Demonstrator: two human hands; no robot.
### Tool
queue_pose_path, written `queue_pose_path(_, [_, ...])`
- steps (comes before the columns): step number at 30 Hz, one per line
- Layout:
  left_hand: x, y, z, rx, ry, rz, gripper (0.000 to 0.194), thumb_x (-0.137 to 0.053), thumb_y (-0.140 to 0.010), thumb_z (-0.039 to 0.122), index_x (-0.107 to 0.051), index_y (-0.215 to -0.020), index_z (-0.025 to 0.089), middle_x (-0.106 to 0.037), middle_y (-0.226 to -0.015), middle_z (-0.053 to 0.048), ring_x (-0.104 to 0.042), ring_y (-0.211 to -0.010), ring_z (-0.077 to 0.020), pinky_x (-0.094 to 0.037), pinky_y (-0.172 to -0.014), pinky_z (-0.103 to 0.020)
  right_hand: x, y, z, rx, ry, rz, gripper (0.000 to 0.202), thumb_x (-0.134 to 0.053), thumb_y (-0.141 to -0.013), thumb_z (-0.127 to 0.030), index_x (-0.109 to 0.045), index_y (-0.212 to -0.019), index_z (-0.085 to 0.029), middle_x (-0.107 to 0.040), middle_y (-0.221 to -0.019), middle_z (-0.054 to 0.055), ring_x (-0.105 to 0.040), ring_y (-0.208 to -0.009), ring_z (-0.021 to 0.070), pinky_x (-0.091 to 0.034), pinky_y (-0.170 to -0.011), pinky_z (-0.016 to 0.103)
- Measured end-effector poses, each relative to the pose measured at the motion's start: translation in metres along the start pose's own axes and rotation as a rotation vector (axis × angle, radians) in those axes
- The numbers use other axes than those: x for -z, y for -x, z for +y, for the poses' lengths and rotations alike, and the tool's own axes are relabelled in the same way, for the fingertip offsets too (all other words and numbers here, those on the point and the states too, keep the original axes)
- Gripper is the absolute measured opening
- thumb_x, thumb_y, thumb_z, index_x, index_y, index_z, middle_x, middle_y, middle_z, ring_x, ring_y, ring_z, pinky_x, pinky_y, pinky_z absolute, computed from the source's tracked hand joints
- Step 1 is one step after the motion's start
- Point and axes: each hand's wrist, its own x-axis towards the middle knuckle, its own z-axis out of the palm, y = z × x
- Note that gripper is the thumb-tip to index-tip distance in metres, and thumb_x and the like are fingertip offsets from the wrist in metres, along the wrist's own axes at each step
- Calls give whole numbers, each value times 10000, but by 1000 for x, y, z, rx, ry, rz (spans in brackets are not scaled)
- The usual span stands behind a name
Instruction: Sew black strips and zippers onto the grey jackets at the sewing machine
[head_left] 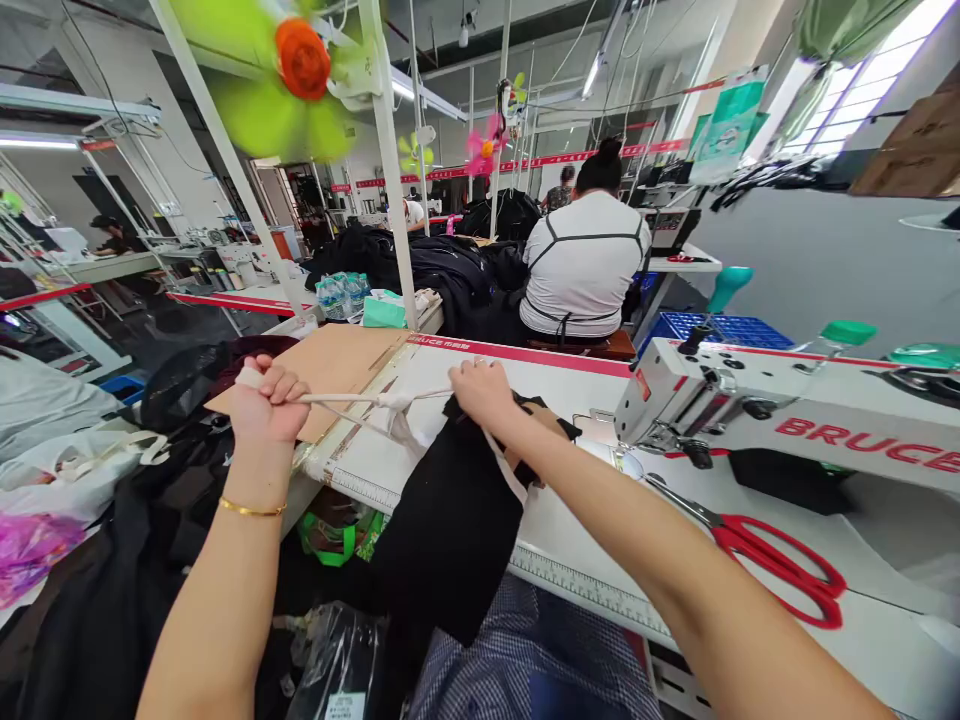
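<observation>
Currently: our L hand (270, 400) closed on white cord (341, 398); our R hand (482, 390) gripping same, atop black cloth (450, 510), which overhangs table (562, 400) edge. Labels: "BRUCE" on sewing mach. (825, 405) & red strip (525, 360).

Both hands grip a pale cord (352, 398) above the white sewing table (585, 570), near red-handled scissors (780, 565).

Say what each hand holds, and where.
Left hand grips the pale cord at one end of its taut stretch; right hand at the other, by black cloth.
</observation>
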Motion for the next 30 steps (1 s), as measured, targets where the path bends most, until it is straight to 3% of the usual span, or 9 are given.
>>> queue_pose_path(4, [35,5,-18,-9,-115,102,197,-351,-854,197,-434,-678,166,-354,-419,85,-338,-353,-36,-300,-398,-135,9,-10,27,-150,-109,117,345,-199,-919,-180,-522,-996,-87,-581,-913,139,-494,-878,199,-343,-741,304])
queue_pose_path(8, [41,40,-83,111,-479,108,49,-514,-675,187,-477,-697,165,-462,-514,59,-377,-398,-55,-328,-416,-174,12,1,13,-169,-240,137,436,-85,-941,-210,-503,-1015,-108,-595,-858,72,-533,-768,123,-360,-683,222])
queue_pose_path(10, [34,67,-118,176,-681,-50,285,-574,-594,130,-543,-876,155,-575,-710,7,-466,-505,-84,-397,-504,-217,13,10,-1,-79,-302,76,328,-251,-929,-252,-558,-900,-141,-611,-803,29,-542,-731,105,-357,-660,194])
queue_pose_path(12, [24,92,-148,102,-1163,-301,520,-597,-596,156,-491,-1105,171,-579,-953,-55,-541,-747,-159,-438,-700,-309,17,22,-13,13,-350,-3,225,-394,-879,-253,-590,-814,-165,-620,-751,-1,-544,-676,94,-347,-620,182])
queue_pose_path(14, [16,108,-171,-64,-1707,-482,469,-562,-682,249,-487,-1136,162,-549,-1036,-107,-497,-954,-254,-389,-813,-412,20,38,-21,71,-367,-88,179,-435,-850,-233,-605,-828,-180,-626,-737,-3,-545,-648,100,-333,-595,190])
queue_pose_path(16, [11,110,-186,-200,-2066,-536,310,-458,-778,273,-554,-1044,144,-552,-996,-137,-457,-1003,-304,-368,-795,-447,19,58,-22,92,-342,-157,186,-419,-844,-216,-600,-876,-188,-630,-763,16,-548,-655,121,-322,-595,210])
queue_pose_path(19, [10,92,-193,-291,-2190,-600,308,-361,-832,216,-559,-1067,202,-547,-971,-119,-477,-957,-289,-373,-737,-414,5,88,-13,23,-433,-164,177,-415,-825,-225,-585,-847,-181,-611,-745,32,-527,-639,141,-303,-595,234])
queue_pose_path(25, [28,26,-185,-202,-2066,-656,309,-406,-810,192,-556,-1081,200,-590,-880,-96,-533,-888,-234,-373,-779,-338,-36,122,23,-333,-837,92,172,-375,-785,-247,-525,-742,-173,-429,-536,-28,-394,-492,106,-270,-496,218])
queue_pose_path(30, [37,-30,-174,-128,-2027,-257,291,-300,-883,227,-532,-1035,140,-604,-830,-98,-566,-797,-219,-403,-726,-358,-39,159,30,-521,-1017,354,239,-249,-841,-322,-411,-733,-184,-239,-482,-66,-235,-423,91,-226,-425,213])
